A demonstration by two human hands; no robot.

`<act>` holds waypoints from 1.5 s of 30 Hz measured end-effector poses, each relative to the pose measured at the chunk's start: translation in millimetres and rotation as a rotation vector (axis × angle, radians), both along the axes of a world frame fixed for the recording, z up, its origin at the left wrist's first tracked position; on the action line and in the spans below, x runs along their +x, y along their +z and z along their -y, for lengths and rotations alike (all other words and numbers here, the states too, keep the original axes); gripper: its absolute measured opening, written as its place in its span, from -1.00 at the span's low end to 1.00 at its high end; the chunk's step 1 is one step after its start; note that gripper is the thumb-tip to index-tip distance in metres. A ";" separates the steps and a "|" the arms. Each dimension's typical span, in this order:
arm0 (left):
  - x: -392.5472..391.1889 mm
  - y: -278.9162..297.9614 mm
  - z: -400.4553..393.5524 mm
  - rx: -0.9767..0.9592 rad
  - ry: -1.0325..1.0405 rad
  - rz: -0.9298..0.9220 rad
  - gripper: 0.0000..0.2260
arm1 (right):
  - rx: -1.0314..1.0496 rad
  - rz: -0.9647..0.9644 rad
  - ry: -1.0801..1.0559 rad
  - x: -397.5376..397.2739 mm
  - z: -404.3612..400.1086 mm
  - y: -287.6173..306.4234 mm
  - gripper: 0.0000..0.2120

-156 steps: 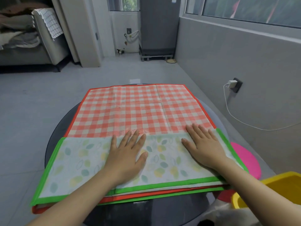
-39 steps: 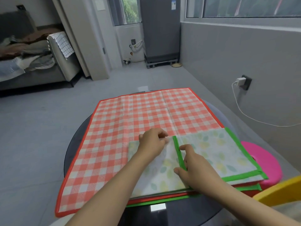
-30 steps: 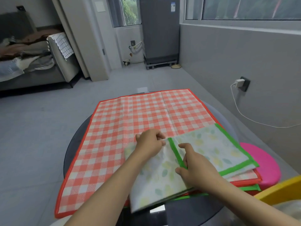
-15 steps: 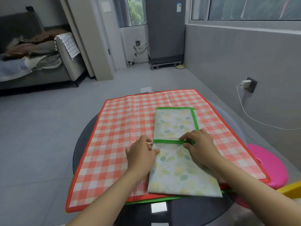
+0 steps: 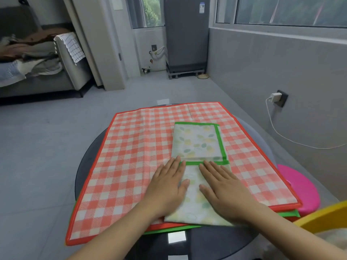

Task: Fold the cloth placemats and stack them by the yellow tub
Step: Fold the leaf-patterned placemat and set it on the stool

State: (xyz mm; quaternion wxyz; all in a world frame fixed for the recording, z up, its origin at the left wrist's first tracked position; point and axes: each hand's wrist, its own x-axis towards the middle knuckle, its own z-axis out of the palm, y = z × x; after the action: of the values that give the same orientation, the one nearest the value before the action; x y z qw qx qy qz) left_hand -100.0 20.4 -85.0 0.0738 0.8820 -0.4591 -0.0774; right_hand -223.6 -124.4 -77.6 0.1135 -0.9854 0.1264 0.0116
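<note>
A green-bordered leaf-print placemat (image 5: 197,142), folded into a long narrow strip, lies on an open red-checked placemat (image 5: 135,151). My left hand (image 5: 168,184) and my right hand (image 5: 220,186) press flat, fingers straight, on the strip's near half, fingertips at a green hem that crosses it. More mats with green and red edges (image 5: 287,214) lie under the checked one. The rim of the yellow tub (image 5: 323,215) shows at the lower right.
The mats cover a round dark glass table (image 5: 86,166). A pink round stool (image 5: 300,186) stands at the right beside the tub. A white charger cable (image 5: 277,132) hangs from a wall socket on the right. Grey floor surrounds the table.
The leaf-print mat went from a wide half-fold to a narrow strip turned lengthwise away from me. Both hands let go of its edges and now lie flat on its near half.
</note>
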 end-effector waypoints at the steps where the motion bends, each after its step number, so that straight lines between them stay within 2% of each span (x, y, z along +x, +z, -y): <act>1: 0.1 -0.2 -0.1 0.002 0.002 0.001 -0.48 | 0.002 0.000 -0.023 -1.3 5.3 -1.3 -0.21; 7: -0.6 2.2 -1.1 -0.017 0.002 0.006 -0.48 | -0.021 -0.003 -0.111 -7.1 27.0 -7.9 0.04; 9: -0.8 7.9 1.8 -0.012 0.001 0.065 -0.48 | -0.089 0.003 -0.132 -3.9 24.2 -2.9 0.10; 10: -0.3 11.6 4.6 -0.014 -0.008 0.120 -0.48 | -0.129 0.021 -0.130 -2.5 23.6 1.8 0.04; 12: 3.3 19.8 11.9 -0.067 -0.032 0.202 -0.53 | -0.154 0.086 -0.134 2.1 26.2 12.7 -0.31; 13: 6.6 22.6 16.0 -0.119 -0.035 0.202 -0.59 | -0.084 0.123 -0.139 5.1 28.0 18.6 -0.47; 16: 15.1 22.9 26.5 -0.308 0.032 0.080 -0.74 | 0.280 0.224 -0.227 15.7 34.6 27.7 -0.64; 17: 15.8 22.3 28.9 -0.358 0.086 0.021 -0.77 | 0.337 0.253 -0.265 19.5 35.5 27.6 -0.69; 20: 18.4 20.2 36.1 -0.463 0.257 -0.141 -0.84 | 0.376 0.333 -0.421 31.0 40.2 21.1 -0.78; 22: 23.7 20.4 40.1 -0.521 0.356 -0.216 -0.88 | 0.388 0.354 -0.500 36.6 45.4 19.1 -0.73; 25: 33.7 21.9 43.7 -0.548 0.471 -0.286 -0.82 | 0.454 0.371 -0.597 41.8 51.4 19.9 -0.60; 28: 41.3 20.2 47.7 -0.543 0.537 -0.306 -0.82 | 0.545 0.373 -0.699 48.1 57.1 20.2 -0.63; 31: 47.3 18.2 51.3 -0.601 0.605 -0.409 -0.84 | 0.636 0.365 -0.746 52.6 60.0 21.1 -0.82; 33: 49.4 18.8 51.9 -0.645 0.655 -0.482 -0.86 | 0.667 0.355 -0.764 54.1 62.0 19.2 -0.80; 35: 49.9 18.5 52.8 -0.671 0.681 -0.495 -0.88 | 0.727 0.385 -0.780 54.4 62.2 17.6 -0.82; 38: 47.2 17.3 53.3 -0.732 0.695 -0.473 -0.87 | 0.896 0.479 -0.822 53.0 63.0 15.8 -0.95; 45: 47.4 19.8 46.9 -0.928 0.730 -0.738 -0.91 | 1.184 0.618 -0.807 45.7 67.5 16.8 -0.92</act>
State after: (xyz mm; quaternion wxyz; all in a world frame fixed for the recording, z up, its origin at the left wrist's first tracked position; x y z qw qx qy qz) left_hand -52.6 -26.4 -65.2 0.6157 0.7731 -0.0636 -0.1382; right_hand -177.8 -192.0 -60.8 0.6461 -0.5972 0.4102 -0.2403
